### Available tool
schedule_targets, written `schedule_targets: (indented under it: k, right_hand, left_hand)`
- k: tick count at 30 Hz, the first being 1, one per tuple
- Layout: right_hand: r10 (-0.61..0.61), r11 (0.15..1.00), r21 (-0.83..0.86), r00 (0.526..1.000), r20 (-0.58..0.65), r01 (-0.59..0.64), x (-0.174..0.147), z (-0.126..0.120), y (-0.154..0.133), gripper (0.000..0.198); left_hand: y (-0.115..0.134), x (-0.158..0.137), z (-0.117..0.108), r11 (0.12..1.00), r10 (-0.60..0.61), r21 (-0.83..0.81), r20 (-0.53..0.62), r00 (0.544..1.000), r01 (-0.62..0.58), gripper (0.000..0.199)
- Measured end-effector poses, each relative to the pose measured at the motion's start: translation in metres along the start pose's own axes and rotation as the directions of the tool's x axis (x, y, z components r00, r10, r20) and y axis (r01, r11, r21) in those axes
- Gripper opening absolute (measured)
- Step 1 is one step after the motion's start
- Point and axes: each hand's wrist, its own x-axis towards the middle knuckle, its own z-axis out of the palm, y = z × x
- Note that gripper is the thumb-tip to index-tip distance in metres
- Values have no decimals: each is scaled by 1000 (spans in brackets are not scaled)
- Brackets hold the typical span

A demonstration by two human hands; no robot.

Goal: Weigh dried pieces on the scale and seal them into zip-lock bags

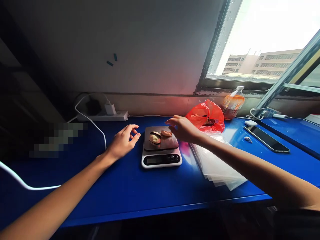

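On the blue table stands a white kitchen scale (162,160) with a dark weighing plate. Two pieces that look like mushrooms rest on the plate: a rounded pale one with a dark rim (155,138) and a smaller brownish one (166,133). My left hand (123,141) is beside the scale's left edge, its fingers loosely bent and apart, holding nothing. Over the plate's back right corner hovers my right hand (182,128), fingers curved and parted, with nothing visible in them. The brownish piece lies just below its fingertips. The scale's display is too dark to read.
Behind my right hand sits a red plastic bag (208,113) with dark contents. Clear plastic bags (212,163) lie under my right forearm. Farther right are a drink bottle (233,103), a phone (267,138) and an earbud (248,139). A power strip (120,116) with a white cable is back left.
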Motion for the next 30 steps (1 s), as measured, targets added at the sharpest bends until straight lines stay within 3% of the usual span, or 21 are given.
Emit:
schedule_targets:
  k: [2, 4, 6, 8, 10, 12, 13, 16, 18, 21, 30]
  right_hand:
    - [-95, 995, -37, 975, -202, 90, -11, -23, 4, 29]
    - [-163, 986, -96, 890, -426, 134, -24, -51, 11, 27]
    - [-180, 979, -189, 755, -631, 75, -38, -77, 24, 23]
    - [-151, 968, -238, 588, -795, -73, -52, -93, 45, 20]
    - [-80, 943, -204, 415, -906, -263, -66, -96, 75, 23]
    - [-22, 917, -144, 313, -949, -372, -78, -88, 109, 25]
    - [25, 902, -108, 301, -953, -417, -83, -82, 126, 25]
    - [180, 851, -50, 379, -908, -523, -93, -61, 165, 26]
    - [259, 828, -36, 438, -861, -560, -95, -53, 177, 27]
    - [288, 823, -47, 487, -824, -566, -95, -49, 180, 27]
    - [240, 832, -82, 490, -838, -548, -94, -50, 175, 29]
  left_hand:
    - [0, 1, -1, 1000, 5, 3, -14, 1000, -5, 41]
    - [1, 1, -1, 1000, 7, -1, -27, 1000, -7, 41]
    - [1, 2, -1, 1000, 7, -16, -29, 1000, -8, 41]
    - [0, 1, 0, 999, 10, -32, -28, 1000, -11, 41]
    - [-1, 2, 2, 999, 11, -38, -25, 1000, -12, 41]
    - [-2, 2, 4, 999, 8, -34, -24, 1000, -9, 42]
    - [-3, 3, 5, 999, 7, -32, -24, 1000, -8, 42]
    - [-4, 6, 8, 1000, 6, -26, -21, 1000, -6, 43]
    - [-5, 7, 9, 1000, 4, -23, -11, 1000, -5, 44]
    - [-9, 8, 8, 1000, -2, -29, 2, 1000, 2, 45]
    - [-28, 15, -7, 996, -84, -4, -70, 994, 84, 44]
